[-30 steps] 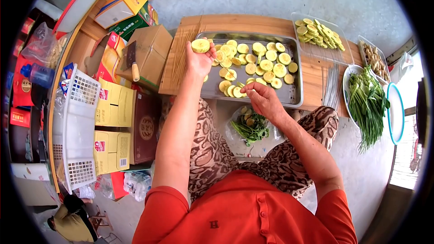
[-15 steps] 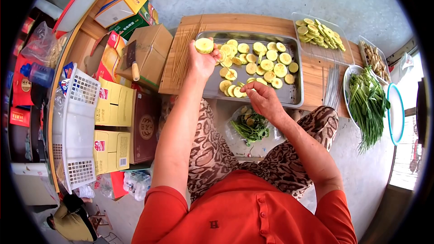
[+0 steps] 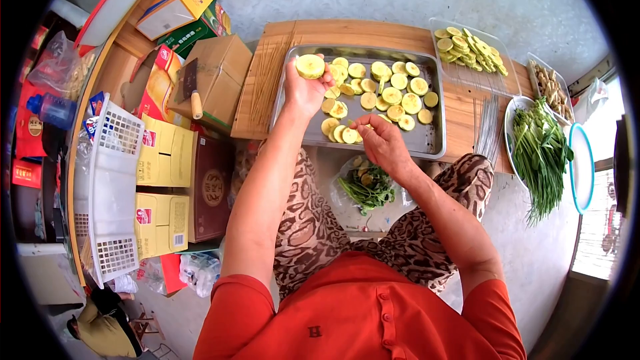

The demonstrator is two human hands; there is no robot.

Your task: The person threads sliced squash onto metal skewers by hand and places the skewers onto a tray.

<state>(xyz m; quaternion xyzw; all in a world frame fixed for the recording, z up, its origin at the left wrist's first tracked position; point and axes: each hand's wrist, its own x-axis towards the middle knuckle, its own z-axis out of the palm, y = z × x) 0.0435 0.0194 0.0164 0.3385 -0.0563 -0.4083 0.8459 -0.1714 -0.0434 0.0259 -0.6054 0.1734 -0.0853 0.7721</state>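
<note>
My left hand point(image 3: 305, 95) is closed around a round zucchini slice point(image 3: 310, 66), pale yellow with a green rim, above the left end of a metal tray point(image 3: 393, 141). Over the tray's near edge, my right hand point(image 3: 383, 147) pinches thumb and fingers together; what it holds, if anything, is too thin to make out. Several more zucchini slices point(image 3: 392, 96) lie scattered on the tray, some overlapping beneath and beside my hands.
Bamboo skewers point(image 3: 268, 80) lie left of the tray and metal skewers point(image 3: 488, 127) right of it. A clear container point(image 3: 510, 87) of slices, a bowl of greens point(image 3: 533, 147), stacked cartons point(image 3: 163, 153) and a knife point(image 3: 192, 87) surround the table. A bag of leaves point(image 3: 368, 187) sits below.
My left hand has shifted slightly right with the zucchini slice, its face tipped a little. My right hand has moved slightly left, so the hands are closer together.
</note>
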